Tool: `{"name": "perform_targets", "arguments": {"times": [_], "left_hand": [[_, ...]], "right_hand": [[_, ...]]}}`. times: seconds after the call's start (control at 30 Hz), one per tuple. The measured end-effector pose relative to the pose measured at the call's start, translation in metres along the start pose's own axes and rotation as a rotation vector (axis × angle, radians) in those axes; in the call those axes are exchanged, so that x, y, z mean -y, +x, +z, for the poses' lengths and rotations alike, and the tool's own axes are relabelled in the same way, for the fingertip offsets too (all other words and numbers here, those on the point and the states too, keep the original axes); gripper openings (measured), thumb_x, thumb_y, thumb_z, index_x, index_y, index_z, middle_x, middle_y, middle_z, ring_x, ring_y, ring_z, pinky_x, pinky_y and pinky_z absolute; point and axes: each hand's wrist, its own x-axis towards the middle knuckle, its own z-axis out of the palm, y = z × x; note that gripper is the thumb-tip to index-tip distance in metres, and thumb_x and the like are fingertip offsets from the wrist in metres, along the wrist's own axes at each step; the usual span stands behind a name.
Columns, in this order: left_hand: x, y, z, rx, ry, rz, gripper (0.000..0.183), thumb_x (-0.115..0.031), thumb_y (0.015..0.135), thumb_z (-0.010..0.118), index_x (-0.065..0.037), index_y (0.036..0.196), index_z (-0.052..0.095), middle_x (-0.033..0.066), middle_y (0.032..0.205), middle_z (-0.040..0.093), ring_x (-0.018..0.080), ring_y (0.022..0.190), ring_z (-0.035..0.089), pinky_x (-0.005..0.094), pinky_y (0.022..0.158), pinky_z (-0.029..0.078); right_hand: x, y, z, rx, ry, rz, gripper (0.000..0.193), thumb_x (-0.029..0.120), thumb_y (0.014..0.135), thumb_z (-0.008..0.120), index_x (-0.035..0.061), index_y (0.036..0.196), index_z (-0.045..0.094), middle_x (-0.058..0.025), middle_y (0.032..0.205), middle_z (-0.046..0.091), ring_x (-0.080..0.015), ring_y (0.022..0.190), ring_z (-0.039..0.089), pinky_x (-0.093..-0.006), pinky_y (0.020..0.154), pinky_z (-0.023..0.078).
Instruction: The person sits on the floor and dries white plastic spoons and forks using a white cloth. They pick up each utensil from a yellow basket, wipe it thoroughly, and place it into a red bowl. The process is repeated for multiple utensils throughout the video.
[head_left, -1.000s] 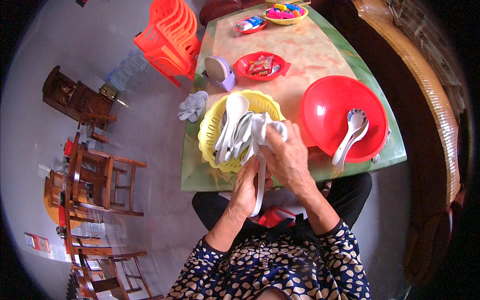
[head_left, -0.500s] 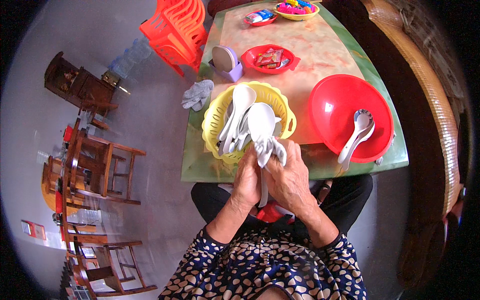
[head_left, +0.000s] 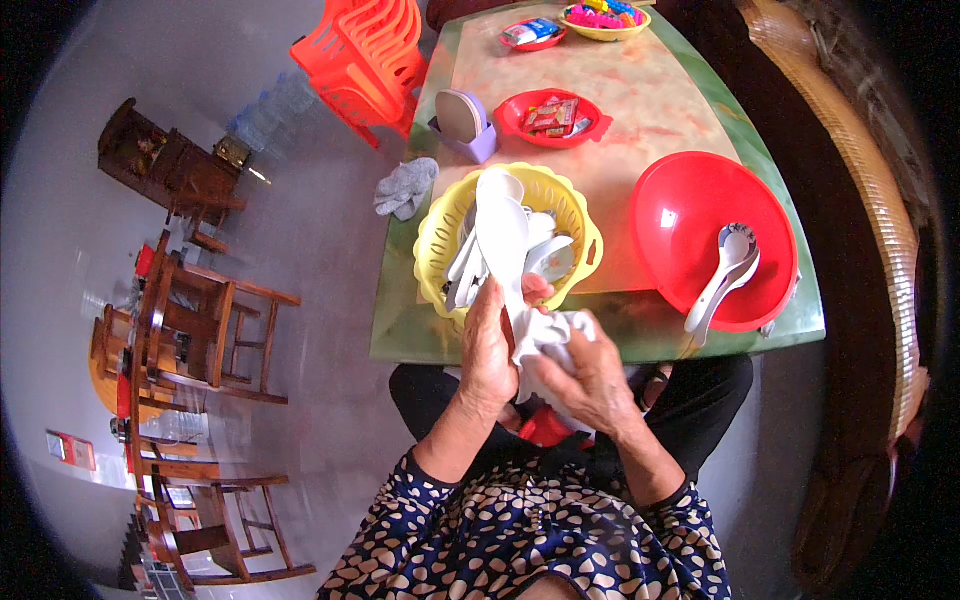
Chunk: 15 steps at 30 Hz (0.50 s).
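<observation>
A large white spoon (head_left: 503, 245) points away from me over the near side of the yellow colander (head_left: 430, 250). My left hand (head_left: 487, 355) is closed around its handle. In my right hand (head_left: 592, 375) a bunched white cloth (head_left: 552, 330) is gripped against the lower part of that handle, hiding much of it. The colander holds several white spoons and other utensils, heaped together. To the right, the red basin (head_left: 670, 215) has two white spoons (head_left: 722, 270) leaning one on the other, their handles over its near rim.
A purple holder with round discs (head_left: 468, 130) stands beyond the colander, a grey cloth (head_left: 405, 188) at the table's left edge. Farther back are a red dish of packets (head_left: 508, 118), a smaller red dish (head_left: 533, 44) and a yellow bowl (head_left: 600, 36). Orange chairs (head_left: 362, 75) are stacked at left.
The cloth has slid down the spoon's handle toward me with my right hand. My left hand has shifted up the handle, and the spoon's bowl now sits farther left over the colander.
</observation>
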Motion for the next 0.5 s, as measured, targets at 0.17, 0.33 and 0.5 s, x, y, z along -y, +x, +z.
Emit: {"name": "perform_targets", "arguments": {"times": [0.17,0.33,0.5], "left_hand": [[-0.004,0.02,-0.025,-0.048,-0.022,0.033,0.034,-0.036,0.095,0.048,-0.005,0.104,0.056,0.0046,0.087,0.06,0.0128,0.071,0.056,0.0262,0.064,0.047],[-0.033,0.047,-0.019,-0.029,0.411,0.215,0.028,-0.027,0.096,0.049,-0.003,0.109,0.055,0.0043,0.088,0.061,0.0071,0.068,0.052,0.0211,0.06,0.043],[-0.028,0.088,-0.04,-0.05,0.837,0.478,0.031,-0.025,0.094,0.052,0.0,0.113,0.056,0.0024,0.084,0.06,0.0067,0.069,0.05,0.023,0.062,0.043]], "right_hand": [[-0.006,-0.01,0.017,0.177,-0.141,0.016,0.03,0.021,0.079,0.064,0.0015,0.1,0.056,-0.0197,0.091,0.056,-0.0385,0.076,0.06,-0.0434,0.065,0.05],[-0.031,-0.029,0.015,0.324,-0.001,-0.033,0.028,0.023,0.08,0.061,-0.0013,0.094,0.059,-0.0237,0.092,0.057,-0.042,0.079,0.059,-0.0459,0.07,0.049],[-0.046,-0.034,0.005,0.281,0.026,0.042,0.028,0.023,0.079,0.062,-0.0031,0.089,0.061,-0.0266,0.093,0.058,-0.0434,0.08,0.058,-0.0465,0.073,0.048]]}}
